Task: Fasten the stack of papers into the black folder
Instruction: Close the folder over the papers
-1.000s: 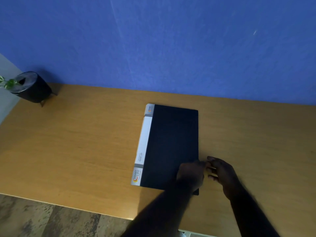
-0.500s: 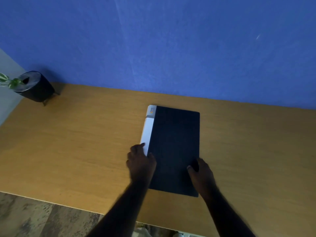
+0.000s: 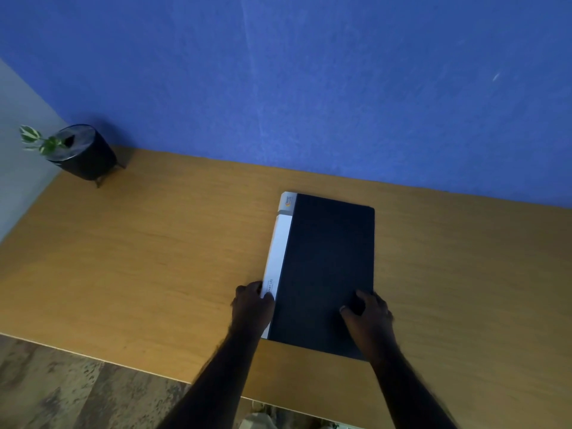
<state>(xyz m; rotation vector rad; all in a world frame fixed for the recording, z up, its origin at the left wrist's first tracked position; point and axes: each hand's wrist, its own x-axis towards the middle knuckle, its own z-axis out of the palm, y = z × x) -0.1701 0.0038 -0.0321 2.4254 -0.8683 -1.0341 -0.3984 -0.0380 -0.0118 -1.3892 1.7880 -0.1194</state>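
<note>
The black folder [image 3: 328, 261] lies closed and flat on the wooden desk [image 3: 139, 258], its white labelled spine strip on the left side. My left hand [image 3: 252, 308] grips the spine edge near the folder's lower left corner, thumb on the white strip. My right hand [image 3: 368, 314] rests on the cover at the lower right, fingers curled over the right edge. No stack of papers is visible; whether papers lie inside the folder I cannot tell.
A dark round pot with a small green plant [image 3: 80, 151] stands at the desk's far left corner. A blue wall [image 3: 309, 88] runs behind the desk. The desk's near edge lies just below the folder, with wood-pattern floor [image 3: 62, 388] beyond.
My left hand moved from the folder's lower right across to the spine edge at the left. My right hand shifted from beside the folder onto its lower right cover. The folder stayed closed.
</note>
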